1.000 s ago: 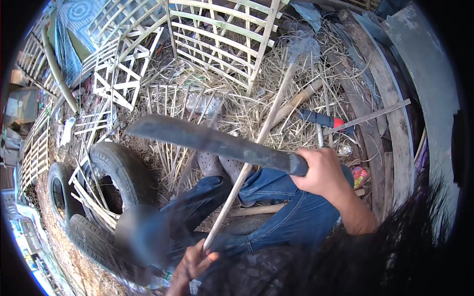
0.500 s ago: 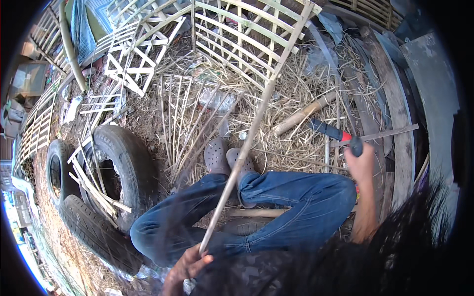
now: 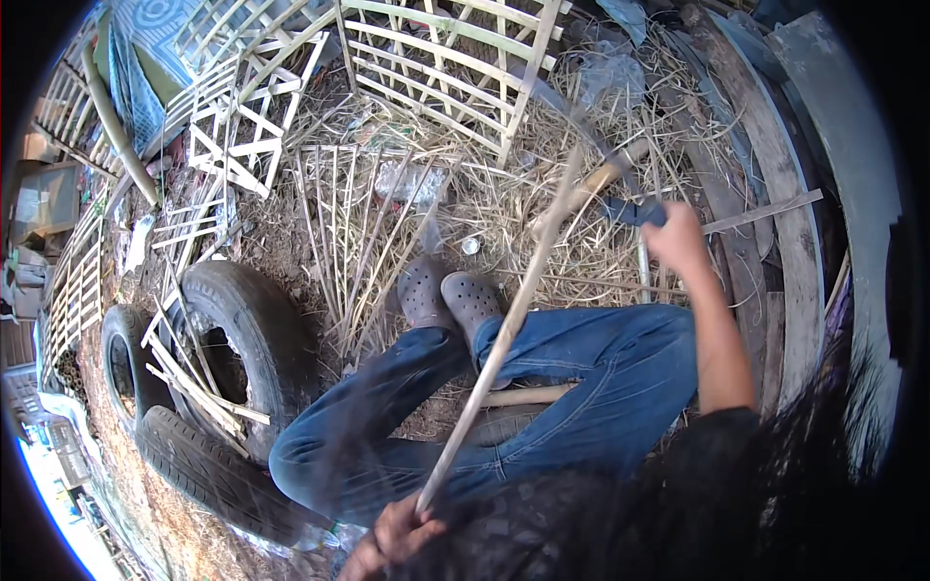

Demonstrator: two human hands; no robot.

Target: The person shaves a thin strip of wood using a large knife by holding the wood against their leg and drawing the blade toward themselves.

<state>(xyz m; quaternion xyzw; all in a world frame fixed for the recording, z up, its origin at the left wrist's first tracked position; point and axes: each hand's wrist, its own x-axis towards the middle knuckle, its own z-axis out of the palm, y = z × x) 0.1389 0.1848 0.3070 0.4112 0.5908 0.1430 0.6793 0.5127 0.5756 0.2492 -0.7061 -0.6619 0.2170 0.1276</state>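
Bamboo stick (image 3: 504, 334): one long, pale, thin length, running aslant from my lap up over my crossed legs in blue jeans (image 3: 581, 378) toward the straw-strewn ground beyond my feet. My left hand (image 3: 397, 537) has its fingers wrapped tight about the lower end of the stick, close to my body. My right hand (image 3: 678, 237) is out past my right knee, to the right of the stick's upper end, fingers clenched round the dark handle of a blade (image 3: 635, 208); the blade itself is smeared by motion and its outline is hard to make out. Grey clogs (image 3: 450, 295), one pair, on my feet, just left of the stick's middle. Old tyres (image 3: 208, 368), stacked, well left of the stick, with split slats lying across them. Bamboo lattice panels (image 3: 436, 68), several, beyond the stick's far end. Weathered planks (image 3: 785, 252), right of my right hand.
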